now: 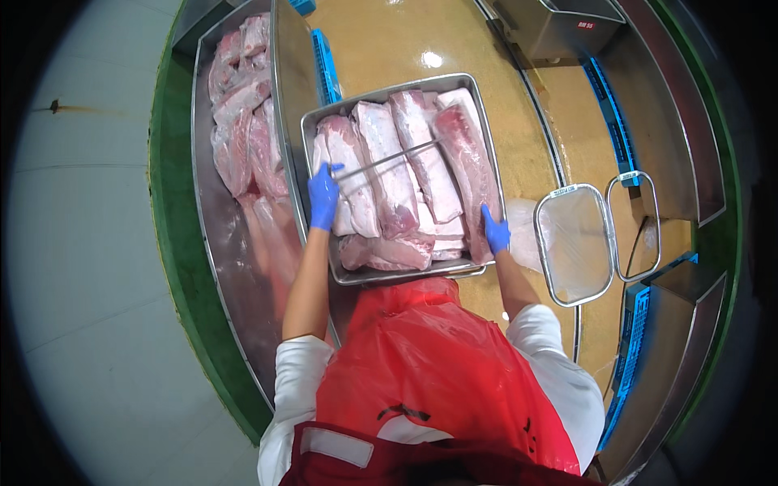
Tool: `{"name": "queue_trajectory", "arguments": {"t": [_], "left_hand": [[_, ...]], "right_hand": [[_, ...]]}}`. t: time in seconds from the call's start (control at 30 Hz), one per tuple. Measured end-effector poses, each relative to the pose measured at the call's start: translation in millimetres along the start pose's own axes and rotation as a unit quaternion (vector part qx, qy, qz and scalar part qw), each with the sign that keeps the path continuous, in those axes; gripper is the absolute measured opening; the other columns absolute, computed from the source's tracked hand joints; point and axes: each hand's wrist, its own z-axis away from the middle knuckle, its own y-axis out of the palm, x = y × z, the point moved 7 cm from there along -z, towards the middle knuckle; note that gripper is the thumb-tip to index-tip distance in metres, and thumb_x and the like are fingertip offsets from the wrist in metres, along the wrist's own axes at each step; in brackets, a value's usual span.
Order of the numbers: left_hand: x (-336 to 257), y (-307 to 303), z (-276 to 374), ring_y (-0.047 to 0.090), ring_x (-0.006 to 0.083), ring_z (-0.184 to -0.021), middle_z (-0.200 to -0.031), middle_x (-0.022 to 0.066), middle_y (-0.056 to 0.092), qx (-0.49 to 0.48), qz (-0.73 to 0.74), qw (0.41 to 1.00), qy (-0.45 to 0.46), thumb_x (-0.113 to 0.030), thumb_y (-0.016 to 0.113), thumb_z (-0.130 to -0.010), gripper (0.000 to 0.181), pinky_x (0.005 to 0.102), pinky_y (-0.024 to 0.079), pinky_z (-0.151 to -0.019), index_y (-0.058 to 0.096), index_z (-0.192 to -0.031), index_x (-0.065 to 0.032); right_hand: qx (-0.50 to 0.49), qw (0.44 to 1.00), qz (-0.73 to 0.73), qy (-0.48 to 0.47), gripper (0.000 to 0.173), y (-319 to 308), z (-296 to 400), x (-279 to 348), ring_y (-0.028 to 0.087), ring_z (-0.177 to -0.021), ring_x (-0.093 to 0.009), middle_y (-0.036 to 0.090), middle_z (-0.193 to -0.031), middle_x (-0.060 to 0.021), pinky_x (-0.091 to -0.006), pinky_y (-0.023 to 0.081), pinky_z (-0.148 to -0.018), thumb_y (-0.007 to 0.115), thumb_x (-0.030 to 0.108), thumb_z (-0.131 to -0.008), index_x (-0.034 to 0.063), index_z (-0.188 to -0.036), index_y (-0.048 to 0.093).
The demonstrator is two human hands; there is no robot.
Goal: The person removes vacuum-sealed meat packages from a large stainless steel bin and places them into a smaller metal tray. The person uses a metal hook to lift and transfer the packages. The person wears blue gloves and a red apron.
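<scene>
A rectangular stainless steel tray (389,96) lies in front of my red apron, filled with long slabs of raw meat (389,164). Over the tray's left part, my left hand (323,197), in a blue glove, is closed on the end of a thin metal rod (389,160). The rod slants across the slabs, its far tip touching the rightmost piece of meat (467,164) near its top. My right hand (496,232), also gloved in blue, rests at that piece's lower right side by the tray's rim; its grip is unclear.
At the left stands a steel bin (206,212) with plastic-wrapped meat (243,121). Two metal hoop frames (574,243) (635,225), one holding clear film, are at the right. Blue plastic pallets (629,340) and steel bins (656,115) stand on the tan floor (377,36).
</scene>
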Motion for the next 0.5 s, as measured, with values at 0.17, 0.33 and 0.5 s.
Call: {"name": "queue_trajectory", "arguments": {"t": [0.17,0.33,0.5], "left_hand": [[4,30,93,0.048,0.0103,-0.055,-0.070,0.0008,0.057,0.251,0.378,0.853,-0.258,-0.008,0.045,-0.089,0.029,0.0249,0.040,-0.049,0.062,-0.112,-0.0030],[-24,94,158,0.047,0.0047,-0.056,-0.066,-0.0032,0.047,0.437,0.373,0.769,-0.280,-0.016,0.049,-0.092,0.038,0.0173,0.038,-0.051,0.051,-0.128,-0.0025],[-18,156,187,0.051,0.0110,-0.054,-0.060,0.0000,0.048,0.357,0.384,0.756,-0.392,-0.018,0.051,-0.092,0.024,0.0241,0.042,-0.051,0.059,-0.109,-0.0022]], "right_hand": [[0.121,0.931,-0.308,0.152,0.113,94,-37,-133,0.045,-0.123,-0.036,0.044,-0.135,-0.0265,-0.0423,0.035,-0.103,0.054,0.078,-0.067,-0.0111,-0.133,0.037],[0.174,0.887,-0.326,0.276,0.120,138,-89,-187,0.029,-0.133,-0.036,0.027,-0.147,-0.0227,-0.0487,0.023,-0.108,0.042,0.087,-0.065,-0.0030,-0.143,0.024],[0.215,0.873,-0.290,0.328,0.118,105,-43,-105,0.027,-0.134,-0.037,0.026,-0.149,-0.0190,-0.0517,0.020,-0.109,0.037,0.088,-0.065,0.0017,-0.145,0.024]]}}
